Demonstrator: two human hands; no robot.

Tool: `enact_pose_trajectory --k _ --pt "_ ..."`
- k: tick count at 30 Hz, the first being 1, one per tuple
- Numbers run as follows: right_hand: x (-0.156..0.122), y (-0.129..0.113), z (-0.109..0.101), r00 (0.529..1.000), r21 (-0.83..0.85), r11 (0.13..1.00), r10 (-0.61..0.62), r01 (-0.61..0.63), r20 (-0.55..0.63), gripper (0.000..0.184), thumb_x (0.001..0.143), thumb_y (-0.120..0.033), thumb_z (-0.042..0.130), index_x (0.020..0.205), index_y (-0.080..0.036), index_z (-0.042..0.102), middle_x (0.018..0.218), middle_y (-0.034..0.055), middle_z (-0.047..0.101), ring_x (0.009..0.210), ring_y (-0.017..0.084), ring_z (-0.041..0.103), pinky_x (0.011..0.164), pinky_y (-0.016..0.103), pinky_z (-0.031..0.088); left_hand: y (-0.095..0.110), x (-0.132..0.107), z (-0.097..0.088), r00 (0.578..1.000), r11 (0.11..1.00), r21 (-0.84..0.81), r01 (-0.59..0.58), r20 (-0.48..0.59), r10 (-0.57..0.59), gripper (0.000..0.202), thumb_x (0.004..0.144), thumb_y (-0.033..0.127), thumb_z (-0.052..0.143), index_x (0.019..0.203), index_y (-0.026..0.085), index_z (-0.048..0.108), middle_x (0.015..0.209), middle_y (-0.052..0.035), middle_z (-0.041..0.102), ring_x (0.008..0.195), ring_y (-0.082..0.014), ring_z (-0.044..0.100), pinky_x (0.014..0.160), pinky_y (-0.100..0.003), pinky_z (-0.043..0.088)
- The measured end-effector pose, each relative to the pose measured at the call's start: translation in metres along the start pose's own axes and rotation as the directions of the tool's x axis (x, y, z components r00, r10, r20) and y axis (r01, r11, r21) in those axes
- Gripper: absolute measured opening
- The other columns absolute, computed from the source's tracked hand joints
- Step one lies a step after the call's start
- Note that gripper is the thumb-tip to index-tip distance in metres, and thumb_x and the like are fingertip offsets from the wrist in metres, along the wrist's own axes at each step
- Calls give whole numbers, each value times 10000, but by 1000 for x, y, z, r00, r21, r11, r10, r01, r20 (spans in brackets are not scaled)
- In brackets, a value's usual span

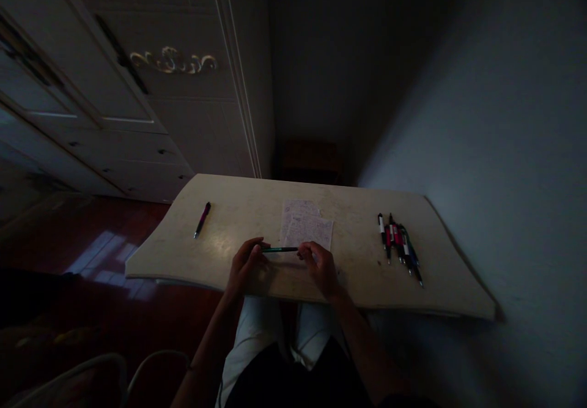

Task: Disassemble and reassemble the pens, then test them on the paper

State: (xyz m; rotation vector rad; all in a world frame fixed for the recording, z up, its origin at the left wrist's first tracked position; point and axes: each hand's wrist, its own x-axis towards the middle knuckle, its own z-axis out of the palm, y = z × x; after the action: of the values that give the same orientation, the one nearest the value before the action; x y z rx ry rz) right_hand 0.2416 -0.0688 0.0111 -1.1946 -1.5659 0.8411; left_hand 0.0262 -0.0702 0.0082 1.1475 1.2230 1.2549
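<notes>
A thin green pen lies level between both hands, just above the cream tabletop. My left hand pinches its left end. Its right end is gripped by my right hand. Right behind the pen lies a torn sheet of paper covered in scribbles. Both hands are closed on the pen.
A single dark pink pen lies at the table's left. Several pens are grouped at the right. A white wardrobe stands behind on the left, a plain wall on the right, dark red floor below.
</notes>
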Motion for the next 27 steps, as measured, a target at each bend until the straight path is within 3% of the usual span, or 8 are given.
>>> enact_pose_trajectory --k 4,8,11,17,22,27 --pt "-8 -3 2 997 47 999 -11 15 -75 301 950 -431 474 829 -199 624 745 33 664 687 157 632 684 263 500 0 0 10 996 999 35 -21 -81 23 515 854 597 519 1120 161 586 885 -63 686 592 -127 601 548 -245 479" --pt "-17 -1 11 985 92 996 13 3 -172 292 922 -451 509 841 -196 626 706 23 658 652 154 624 672 264 504 -1 -1 15 983 977 168 -130 -107 149 468 865 593 499 717 162 606 538 16 510 504 -106 488 502 -217 402" --pt "-28 2 19 981 133 991 31 -5 -190 288 904 -457 524 841 -195 626 701 27 664 653 159 634 651 262 507 -4 -4 14 971 979 113 -172 -146 187 416 806 576 593 705 173 580 515 36 481 471 -97 445 466 -215 367" --pt "-37 4 24 968 131 991 35 -2 -250 314 876 -491 522 850 -195 622 709 35 679 636 165 646 632 265 514 -15 -7 8 975 975 -47 -219 -58 217 367 746 510 679 856 165 614 638 5 605 573 -118 567 548 -227 437" --pt "-19 7 23 973 45 999 14 -4 -229 374 860 -547 496 802 -197 613 672 32 668 608 165 636 608 259 500 -20 0 2 974 942 -248 -224 -29 224 531 593 370 821 1032 186 585 915 -40 669 753 -151 661 663 -257 499" --pt "-8 11 24 979 97 995 16 4 -203 408 840 -585 511 809 -191 611 677 29 664 614 161 631 626 264 513 -22 1 3 982 941 -282 -186 -27 186 603 711 462 739 1192 200 485 1089 -93 644 754 -169 693 664 -293 535"
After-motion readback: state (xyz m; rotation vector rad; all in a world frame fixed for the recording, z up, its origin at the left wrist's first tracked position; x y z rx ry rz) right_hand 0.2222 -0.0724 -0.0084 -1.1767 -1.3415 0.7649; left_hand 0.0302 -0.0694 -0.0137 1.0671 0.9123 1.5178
